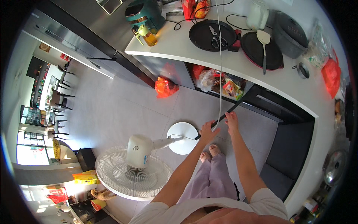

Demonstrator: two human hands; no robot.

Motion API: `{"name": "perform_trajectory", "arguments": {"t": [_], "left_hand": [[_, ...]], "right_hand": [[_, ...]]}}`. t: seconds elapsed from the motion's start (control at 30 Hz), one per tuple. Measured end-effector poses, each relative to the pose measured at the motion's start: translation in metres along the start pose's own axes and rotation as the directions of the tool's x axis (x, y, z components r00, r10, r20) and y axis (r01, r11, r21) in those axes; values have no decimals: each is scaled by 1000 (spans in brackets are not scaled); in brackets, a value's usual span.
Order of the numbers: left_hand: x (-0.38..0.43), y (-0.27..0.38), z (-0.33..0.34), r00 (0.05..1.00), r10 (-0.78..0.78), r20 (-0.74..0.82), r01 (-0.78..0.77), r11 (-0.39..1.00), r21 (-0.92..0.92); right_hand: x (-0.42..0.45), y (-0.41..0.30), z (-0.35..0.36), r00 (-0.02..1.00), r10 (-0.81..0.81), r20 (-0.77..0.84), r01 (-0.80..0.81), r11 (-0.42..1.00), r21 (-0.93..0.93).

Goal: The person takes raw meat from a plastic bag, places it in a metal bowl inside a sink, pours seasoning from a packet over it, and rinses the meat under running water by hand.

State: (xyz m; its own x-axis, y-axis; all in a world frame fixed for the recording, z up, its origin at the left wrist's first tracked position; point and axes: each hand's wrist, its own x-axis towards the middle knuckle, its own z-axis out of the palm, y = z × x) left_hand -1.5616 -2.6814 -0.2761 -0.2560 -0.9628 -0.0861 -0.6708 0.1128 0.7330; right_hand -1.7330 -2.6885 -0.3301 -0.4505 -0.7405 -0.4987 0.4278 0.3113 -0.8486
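Observation:
A black-edged cabinet door or panel (236, 104) stands out from the counter, seen almost edge-on. My left hand (207, 132) is wrapped over its near part. Beside it, my right hand (232, 121) has its fingers apart, fingertips at or very near the same edge. A white power cord (220, 72) hangs from above and passes between my hands; whether either hand grips it is unclear. Left of them stands a white pedestal fan (139, 151), its head low at left and its round base (183, 138) on the floor. A thin cord crosses the base.
Bagged food (231, 88) fills the cabinet opening. A red plastic bag (166, 87) lies on the tiled floor. The white counter (179, 53) holds scissors (216, 37) on a black pan, a spatula (263, 42) on another, an oil bottle (148, 37) and a green appliance (148, 16).

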Motion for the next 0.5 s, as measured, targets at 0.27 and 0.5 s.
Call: {"name": "perform_trajectory", "arguments": {"t": [0.27, 0.5], "left_hand": [[60, 6, 11, 992, 66, -107, -62, 997, 40], [31, -45, -31, 980, -165, -106, 169, 985, 22]], "right_hand": [[32, 3, 30, 998, -6, 65, 5, 1000, 24], [36, -13, 69, 997, 70, 21, -71, 997, 28]]}}
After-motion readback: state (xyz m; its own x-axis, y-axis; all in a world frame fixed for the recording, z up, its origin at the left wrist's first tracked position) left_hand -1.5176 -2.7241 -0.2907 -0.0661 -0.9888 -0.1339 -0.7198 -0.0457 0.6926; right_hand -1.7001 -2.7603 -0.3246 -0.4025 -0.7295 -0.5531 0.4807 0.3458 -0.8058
